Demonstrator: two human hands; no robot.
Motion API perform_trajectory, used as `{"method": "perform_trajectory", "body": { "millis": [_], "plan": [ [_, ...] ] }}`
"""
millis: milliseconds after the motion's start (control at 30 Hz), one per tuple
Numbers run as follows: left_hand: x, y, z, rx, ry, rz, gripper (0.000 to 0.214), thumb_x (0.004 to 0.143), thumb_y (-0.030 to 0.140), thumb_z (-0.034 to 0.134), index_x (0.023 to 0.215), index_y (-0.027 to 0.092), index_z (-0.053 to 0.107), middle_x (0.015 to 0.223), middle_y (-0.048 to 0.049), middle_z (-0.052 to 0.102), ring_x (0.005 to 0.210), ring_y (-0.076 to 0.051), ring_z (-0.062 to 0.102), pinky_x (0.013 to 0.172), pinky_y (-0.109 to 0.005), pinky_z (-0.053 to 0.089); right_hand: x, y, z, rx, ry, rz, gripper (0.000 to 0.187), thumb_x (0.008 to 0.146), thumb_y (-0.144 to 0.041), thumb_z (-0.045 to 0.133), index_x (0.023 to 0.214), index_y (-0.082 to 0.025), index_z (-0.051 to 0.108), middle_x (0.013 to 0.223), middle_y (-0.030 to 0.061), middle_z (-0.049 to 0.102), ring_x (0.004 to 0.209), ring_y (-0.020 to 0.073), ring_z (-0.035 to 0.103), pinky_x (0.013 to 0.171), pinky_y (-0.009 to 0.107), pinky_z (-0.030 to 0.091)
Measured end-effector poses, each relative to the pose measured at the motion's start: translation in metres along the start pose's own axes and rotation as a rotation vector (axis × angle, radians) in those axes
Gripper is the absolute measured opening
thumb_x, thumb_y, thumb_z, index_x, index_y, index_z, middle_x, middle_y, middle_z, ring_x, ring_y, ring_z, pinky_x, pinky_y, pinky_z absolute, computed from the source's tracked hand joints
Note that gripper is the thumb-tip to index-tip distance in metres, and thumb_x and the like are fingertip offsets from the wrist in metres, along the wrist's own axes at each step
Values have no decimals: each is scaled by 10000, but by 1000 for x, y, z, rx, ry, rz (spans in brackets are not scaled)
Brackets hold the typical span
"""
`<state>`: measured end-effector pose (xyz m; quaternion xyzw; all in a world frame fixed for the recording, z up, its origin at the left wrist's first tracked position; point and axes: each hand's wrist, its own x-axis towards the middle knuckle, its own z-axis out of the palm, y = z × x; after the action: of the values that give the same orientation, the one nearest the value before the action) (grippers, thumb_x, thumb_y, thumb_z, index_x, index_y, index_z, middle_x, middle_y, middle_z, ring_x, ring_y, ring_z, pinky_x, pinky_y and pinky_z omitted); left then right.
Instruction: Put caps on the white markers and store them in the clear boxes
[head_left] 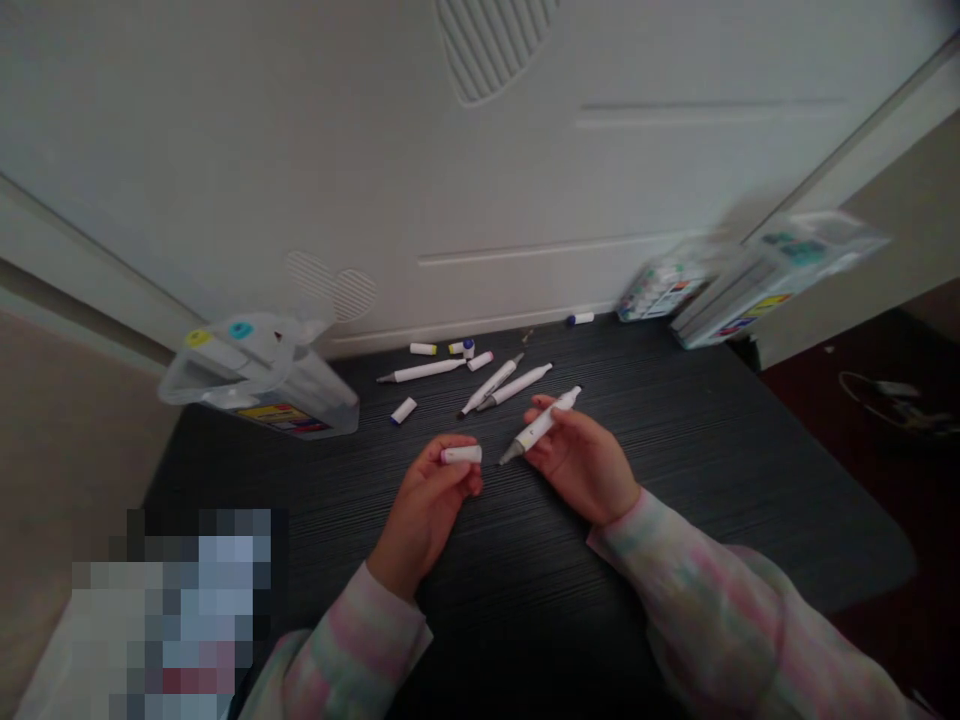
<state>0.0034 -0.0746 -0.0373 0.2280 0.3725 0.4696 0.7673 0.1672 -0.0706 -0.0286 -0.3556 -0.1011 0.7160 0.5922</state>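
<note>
My left hand [435, 500] pinches a white marker cap [462, 455] with a pinkish end. To its right, my right hand [585, 465] holds an uncapped white marker [537, 430], its grey tip section slanting down towards the cap; the two are apart. Just beyond my hands lie more uncapped markers: one long marker [429, 371] on the left, plus a crossing marker [491, 385] and another marker [517, 386] side by side. Loose caps are scattered around them, among them a blue-ended cap [403, 411], a pink-ended cap [480, 360] and a yellow-ended cap [423, 349].
The dark table [360, 520] meets a pale panel [375, 150] at its back. A clear plastic case [322, 395] with a few markers stands at left. At back right are a packed marker set [660, 288] and another clear case [757, 280]. One cap [580, 319] lies near the panel.
</note>
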Motion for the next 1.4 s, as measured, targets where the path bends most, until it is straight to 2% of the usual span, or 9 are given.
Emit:
{"method": "perform_trajectory", "body": {
  "millis": [267,500,633,867,1400],
  "plan": [
    [0,4,-2,1,33,-24,121,701,210,624,800,142,620,557,2,563,564,-106,496,580,-233,376,-4,-2,4,2,-40,-58,174,639,-111,612,799,-178,630,726,-13,621,520,56,438,526,198,408],
    [1,3,-2,45,18,-51,95,715,227,622,738,147,576,547,13,548,561,-98,474,585,-228,359,-9,-2,6,-101,-37,-148,142,677,-219,674,798,-180,611,683,-29,597,480,40,428,493,179,396],
    [0,3,-1,71,12,-58,102,718,230,622,718,153,555,545,19,537,557,-97,464,589,-233,351,-10,-1,6,-142,-35,-181,186,666,-275,704,722,-178,556,624,-52,544,460,33,431,448,156,375],
    [-1,3,-1,73,-3,-44,184,730,317,605,665,158,541,551,12,521,571,-115,467,603,-257,351,-10,-1,6,-146,-48,-193,262,682,-301,691,654,-186,457,522,-80,453,433,42,395,436,163,361],
    [-2,5,1,71,15,-52,148,690,275,641,708,153,560,561,14,533,573,-111,477,598,-246,362,-12,-1,5,-182,-61,-178,227,669,-286,698,688,-195,491,522,-78,481,456,53,437,478,177,388]
  ]
}}
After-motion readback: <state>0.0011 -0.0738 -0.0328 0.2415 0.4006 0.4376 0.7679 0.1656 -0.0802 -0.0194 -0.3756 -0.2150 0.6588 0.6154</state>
